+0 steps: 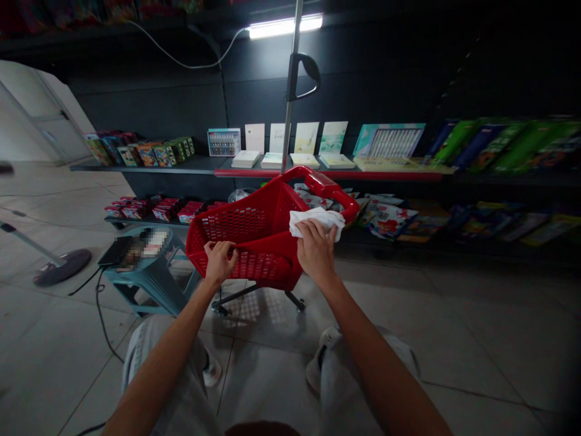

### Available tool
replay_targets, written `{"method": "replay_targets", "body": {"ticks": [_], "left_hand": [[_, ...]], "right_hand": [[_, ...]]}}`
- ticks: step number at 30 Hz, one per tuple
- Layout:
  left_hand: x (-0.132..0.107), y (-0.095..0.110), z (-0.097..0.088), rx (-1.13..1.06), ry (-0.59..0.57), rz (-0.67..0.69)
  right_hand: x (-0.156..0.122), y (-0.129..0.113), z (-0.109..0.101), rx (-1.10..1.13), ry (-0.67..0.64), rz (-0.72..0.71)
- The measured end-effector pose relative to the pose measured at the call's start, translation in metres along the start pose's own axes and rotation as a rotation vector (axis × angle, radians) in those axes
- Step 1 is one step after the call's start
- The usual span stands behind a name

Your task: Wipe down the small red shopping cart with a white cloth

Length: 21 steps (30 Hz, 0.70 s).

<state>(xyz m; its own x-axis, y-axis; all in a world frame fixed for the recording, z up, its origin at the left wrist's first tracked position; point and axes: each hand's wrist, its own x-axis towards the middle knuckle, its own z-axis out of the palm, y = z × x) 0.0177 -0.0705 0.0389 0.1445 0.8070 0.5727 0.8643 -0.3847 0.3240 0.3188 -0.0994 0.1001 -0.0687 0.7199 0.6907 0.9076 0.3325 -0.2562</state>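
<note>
A small red shopping cart [245,221] with perforated plastic sides stands in front of me, its handle towards the right. My left hand [221,260] grips the cart's near rim, with the fingers curled over the edge. In my right hand [316,248] is a white cloth [324,219], bunched under the fingers against the cart near the base of its red handle [329,188]. Part of the cloth is hidden by my fingers. Below the basket, the cart's wheels [220,309] rest on the tiled floor.
A grey-blue plastic stool [154,278] with a dark object on top stands left of the cart. Behind are shelves [190,168] with books, boxes and bagged goods. A metal pole [293,115] rises beyond the cart. A round stand base [62,267] and cables lie on the left floor.
</note>
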Motion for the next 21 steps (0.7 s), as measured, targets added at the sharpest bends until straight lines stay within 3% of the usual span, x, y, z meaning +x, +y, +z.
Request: {"method": "replay_targets", "body": {"ticks": [13, 21], "left_hand": [[0.0, 0.001, 0.0, -0.017, 0.008, -0.002], [0.001, 0.0, -0.003, -0.037, 0.02, -0.051]], "right_hand": [[0.001, -0.003, -0.004, 0.016, -0.004, -0.002], [0.008, -0.01, -0.011, -0.056, 0.065, 0.014]]}}
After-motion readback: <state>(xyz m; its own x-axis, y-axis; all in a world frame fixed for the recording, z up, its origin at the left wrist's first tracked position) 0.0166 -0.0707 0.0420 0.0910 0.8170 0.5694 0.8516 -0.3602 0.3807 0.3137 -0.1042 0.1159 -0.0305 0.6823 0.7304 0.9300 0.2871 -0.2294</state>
